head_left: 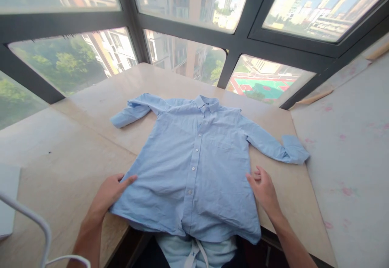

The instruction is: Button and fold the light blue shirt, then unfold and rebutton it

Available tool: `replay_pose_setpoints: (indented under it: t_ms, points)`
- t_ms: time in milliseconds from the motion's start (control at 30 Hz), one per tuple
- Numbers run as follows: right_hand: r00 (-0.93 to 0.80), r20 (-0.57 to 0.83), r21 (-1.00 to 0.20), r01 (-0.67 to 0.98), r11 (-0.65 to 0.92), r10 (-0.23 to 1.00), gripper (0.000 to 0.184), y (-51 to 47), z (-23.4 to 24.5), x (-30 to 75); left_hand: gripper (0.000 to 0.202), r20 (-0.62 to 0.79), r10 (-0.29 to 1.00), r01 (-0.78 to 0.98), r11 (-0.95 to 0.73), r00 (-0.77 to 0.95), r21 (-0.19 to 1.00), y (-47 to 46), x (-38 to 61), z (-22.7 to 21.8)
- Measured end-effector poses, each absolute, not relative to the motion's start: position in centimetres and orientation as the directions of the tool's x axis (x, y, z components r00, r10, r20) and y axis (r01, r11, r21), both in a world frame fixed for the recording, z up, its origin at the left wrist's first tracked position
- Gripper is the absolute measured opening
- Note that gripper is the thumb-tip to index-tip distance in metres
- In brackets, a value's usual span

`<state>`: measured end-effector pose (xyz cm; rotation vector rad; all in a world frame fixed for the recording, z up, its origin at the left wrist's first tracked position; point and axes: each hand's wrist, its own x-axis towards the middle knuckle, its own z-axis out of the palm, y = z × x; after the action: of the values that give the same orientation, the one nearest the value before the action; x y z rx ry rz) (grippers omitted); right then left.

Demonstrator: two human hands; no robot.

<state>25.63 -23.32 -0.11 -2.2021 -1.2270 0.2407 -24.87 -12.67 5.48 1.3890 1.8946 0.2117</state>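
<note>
A light blue button-up shirt (176, 154) lies front side up on the beige counter, collar pointing away from me and hem hanging over the near edge. Its buttons run down the middle, and both sleeves spread outward with their ends folded back. My left hand (111, 191) is at the shirt's lower left side, thumb stretched over the cloth and the other fingers at or beneath the edge, partly hidden. Beside the lower right side is my right hand (263, 187). Its thumb tip touches the shirt's edge, its fingers are loosely bent, and a gap shows between thumb and forefinger.
The beige counter (75, 154) runs up to dark-framed windows (188, 24). A flower-patterned wall (352, 154) borders it on the right, close to the sleeve end. At the lower left are a white curved tube (33, 215) and a pale flat object (9, 195).
</note>
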Motion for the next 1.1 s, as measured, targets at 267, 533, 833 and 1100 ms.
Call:
replay_pose_setpoints:
  t_ms: [267, 533, 833, 1100]
  points:
    - [0.426, -0.265, -0.665, 0.569, -0.485, 0.865, 0.072, -25.1, 0.7, 25.8, 0.055, -0.242, 0.947, 0.935, 0.267, -0.210, 0.235, -13.0, -24.4, 5.4]
    - [0.342, -0.141, -0.470, 0.802, -0.367, 0.929, 0.068, -21.7, 2.4, 26.0, 0.043, 0.197, 0.980, 0.877, -0.121, 0.031, 0.465, -7.7, -14.1, 5.4]
    - [0.177, 0.372, -0.192, 0.975, -0.111, 0.911, 0.052, -8.5, 4.6, 21.3, 0.034, 0.217, 0.947, 0.729, -0.321, 0.237, 0.604, 0.4, -2.1, 2.8]
    - [-0.283, 0.280, -0.279, 0.890, 0.360, 0.917, 0.042, 1.4, 3.1, 17.3, 0.028, 0.048, 0.949, 0.801, -0.290, 0.312, 0.524, 4.5, 0.9, 2.5]
